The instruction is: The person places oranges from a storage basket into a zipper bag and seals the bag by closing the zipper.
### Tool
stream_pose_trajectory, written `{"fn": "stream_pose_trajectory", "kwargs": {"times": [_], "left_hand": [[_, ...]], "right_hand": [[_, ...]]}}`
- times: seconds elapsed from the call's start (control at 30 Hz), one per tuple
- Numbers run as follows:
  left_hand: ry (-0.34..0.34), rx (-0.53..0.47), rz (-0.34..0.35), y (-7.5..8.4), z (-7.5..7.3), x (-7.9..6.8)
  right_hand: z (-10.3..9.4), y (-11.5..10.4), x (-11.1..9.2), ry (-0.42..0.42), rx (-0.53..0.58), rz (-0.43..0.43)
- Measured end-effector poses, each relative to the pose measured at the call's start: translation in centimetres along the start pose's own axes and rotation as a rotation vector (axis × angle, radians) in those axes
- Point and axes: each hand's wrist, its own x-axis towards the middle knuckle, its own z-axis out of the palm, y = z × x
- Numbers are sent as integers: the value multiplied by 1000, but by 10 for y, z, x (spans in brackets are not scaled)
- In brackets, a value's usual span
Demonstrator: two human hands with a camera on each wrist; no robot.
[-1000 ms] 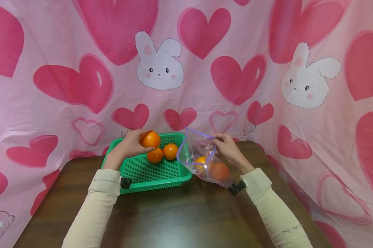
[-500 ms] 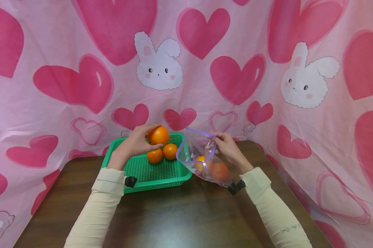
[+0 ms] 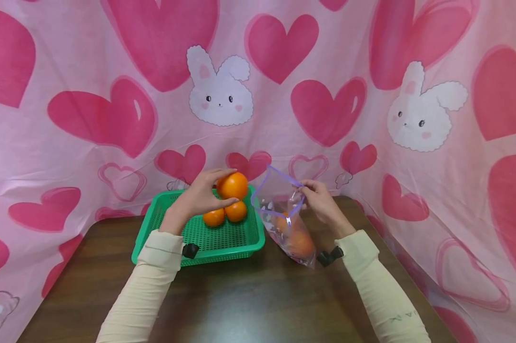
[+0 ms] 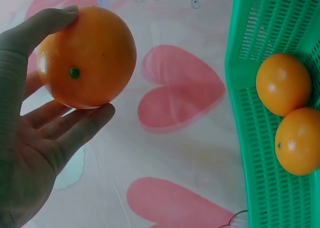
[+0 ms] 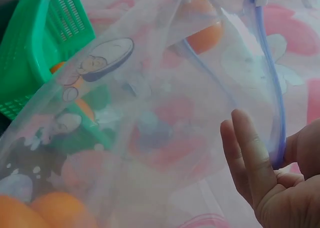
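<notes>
My left hand (image 3: 201, 194) grips an orange (image 3: 234, 186) above the green basket; the left wrist view shows thumb and fingers around this orange (image 4: 89, 57), its green stem spot facing the camera. Two more oranges, one (image 3: 214, 217) beside the other (image 3: 236, 211), lie in the green plastic basket (image 3: 197, 257). My right hand (image 3: 322, 202) pinches the purple-edged rim of a clear zip bag (image 3: 279, 202), whose mouth gapes toward the left hand. Inside the bag are two oranges, the lower one (image 3: 299, 244) near its bottom. The right wrist view shows the bag's printed plastic close up.
Everything stands on a dark brown wooden table (image 3: 249, 305). Behind and to the right hangs a pink curtain (image 3: 275, 114) with hearts and rabbit faces. The basket's right wall is close beside the bag.
My left hand has carried the orange rightward and slightly up, toward the bag. The right hand has raised the bag's rim a little, and the bag now hangs more upright.
</notes>
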Motion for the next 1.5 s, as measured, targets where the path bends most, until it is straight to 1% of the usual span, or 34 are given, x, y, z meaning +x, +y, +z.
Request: {"fn": "stream_pose_trajectory", "kwargs": {"times": [0.17,0.33,0.67,0.83,1.0,1.17,1.3,1.4,1.5], "left_hand": [[22,20,26,6,2,4],[45,6,77,14,4,8],[46,-4,102,24,10,16],[50,-16,122,28,13,19],[63,-32,155,33,18,23],[94,-46,203,35,22,26],[101,-58,237,37,28,30],[93,-57,243,39,31,31],[71,-65,225,42,34,32]], "right_hand": [[-2,-5,0,-2,-8,4],[-2,-5,1,3,-7,16],[-1,-2,1,-15,-15,17],[-1,-2,1,-20,5,18],[-1,-2,0,-16,2,14],[1,-1,2,-29,18,27],[2,0,2,-29,15,33],[2,-1,2,-31,-6,37],[3,-1,1,-33,-19,44]]}}
